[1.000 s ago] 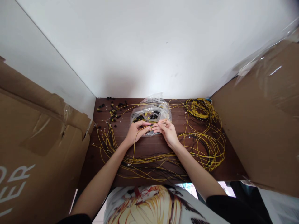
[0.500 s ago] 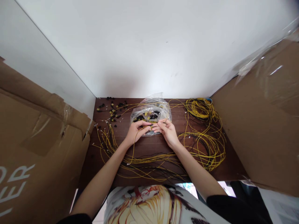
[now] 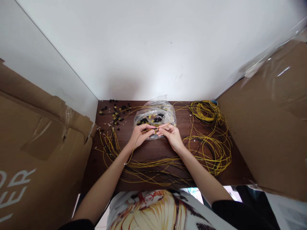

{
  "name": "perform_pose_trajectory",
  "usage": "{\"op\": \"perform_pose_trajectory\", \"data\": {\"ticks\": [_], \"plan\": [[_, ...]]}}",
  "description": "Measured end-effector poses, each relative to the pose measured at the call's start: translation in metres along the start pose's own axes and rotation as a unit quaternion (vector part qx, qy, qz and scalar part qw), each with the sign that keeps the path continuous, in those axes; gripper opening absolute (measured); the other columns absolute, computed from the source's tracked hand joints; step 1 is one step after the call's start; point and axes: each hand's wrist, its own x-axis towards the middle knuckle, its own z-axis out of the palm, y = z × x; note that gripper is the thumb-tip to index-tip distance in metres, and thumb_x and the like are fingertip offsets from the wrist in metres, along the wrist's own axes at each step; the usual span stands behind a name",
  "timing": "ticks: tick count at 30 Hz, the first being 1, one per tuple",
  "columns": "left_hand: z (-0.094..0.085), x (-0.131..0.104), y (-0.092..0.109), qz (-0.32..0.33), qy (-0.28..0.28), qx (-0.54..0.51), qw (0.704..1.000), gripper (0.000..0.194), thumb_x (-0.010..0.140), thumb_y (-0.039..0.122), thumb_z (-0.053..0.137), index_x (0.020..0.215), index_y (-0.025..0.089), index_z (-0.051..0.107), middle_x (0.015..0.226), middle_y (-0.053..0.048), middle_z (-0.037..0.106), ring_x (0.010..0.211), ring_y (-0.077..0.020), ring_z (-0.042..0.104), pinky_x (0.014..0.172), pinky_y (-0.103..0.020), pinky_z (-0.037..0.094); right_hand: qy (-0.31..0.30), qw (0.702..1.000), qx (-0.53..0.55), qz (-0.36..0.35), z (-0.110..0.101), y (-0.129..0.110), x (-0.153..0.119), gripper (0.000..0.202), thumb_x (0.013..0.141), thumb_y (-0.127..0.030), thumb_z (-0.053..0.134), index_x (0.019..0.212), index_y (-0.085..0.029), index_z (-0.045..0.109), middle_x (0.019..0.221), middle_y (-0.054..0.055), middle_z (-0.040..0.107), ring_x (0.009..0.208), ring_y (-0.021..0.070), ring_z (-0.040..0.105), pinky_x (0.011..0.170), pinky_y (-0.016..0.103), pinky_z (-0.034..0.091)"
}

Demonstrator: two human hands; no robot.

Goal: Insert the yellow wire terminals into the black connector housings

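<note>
My left hand (image 3: 140, 135) and right hand (image 3: 173, 136) pinch 1 yellow wire (image 3: 131, 156) at a black piece (image 3: 155, 129), seemingly unfinished, more black parts (image 3: 158, 119) left in the bag (image 3: 165, 110).

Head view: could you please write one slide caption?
Left hand holding a yellow wire, right hand beside it, by a plastic bag.

A small dark piece (image 3: 155, 129), too tiny to make out fully from where I stand, is pinched at the left hand's fingers (image 3: 149, 126). From there a slim yellow wire (image 3: 135, 143) runs leftward, arcs down past the wrist and ends in a little white tip (image 3: 125, 164) beside the forearm (image 3: 105, 182).
</note>
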Motion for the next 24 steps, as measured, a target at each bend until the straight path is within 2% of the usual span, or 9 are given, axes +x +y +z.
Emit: {"op": "perform_pose_trajectory", "data": {"ticks": [11, 18, 24], "plan": [[0.0006, -0.0013, 0.0006, 0.009, -0.009, -0.005, 1.0, 0.027, 0.073, 0.03, 0.066, 0.091, 0.01, 0.069, 0.079, -0.007, 0.069, 0.054, -0.0084, 0.055, 0.049, -0.019, 0.046, 0.011, 0.997, 0.078, 0.001, 0.0006, 0.0007, 0.0007, 0.028, 0.069, -0.032, 0.074, 0.083, -0.019, 0.053, 0.069, 0.0, 0.07, 0.053, 0.0117, 0.064, 0.05, 0.021, 0.051], [-0.0006, -0.0017, 0.0018, 0.0, -0.007, -0.003, 1.0, 0.027, 0.073, 0.031, 0.067, 0.091, 0.011, 0.069, 0.077, -0.007, 0.069, 0.053, -0.0082, 0.054, 0.05, -0.019, 0.046, 0.005, 0.999, 0.037, 0.008, -0.0005, -0.0009, 0.0005, 0.029, 0.065, -0.031, 0.076, 0.086, -0.018, 0.061, 0.071, 0.0, 0.07, 0.058, 0.0113, 0.065, 0.055, 0.022, 0.052], [-0.0007, -0.0018, 0.0008, -0.011, -0.008, -0.008, 1.0, 0.026, 0.073, 0.031, 0.067, 0.091, 0.012, 0.069, 0.074, -0.005, 0.068, 0.052, -0.0079, 0.053, 0.05, -0.019, 0.044, 0.002, 1.0, 0.011, 0.001, 0.0001, -0.0011, -0.0001, 0.024, 0.062, -0.03, 0.078, 0.075, -0.016, 0.064, 0.072, 0.001, 0.07, 0.058, 0.0111, 0.064, 0.055, 0.022, 0.052]]}}
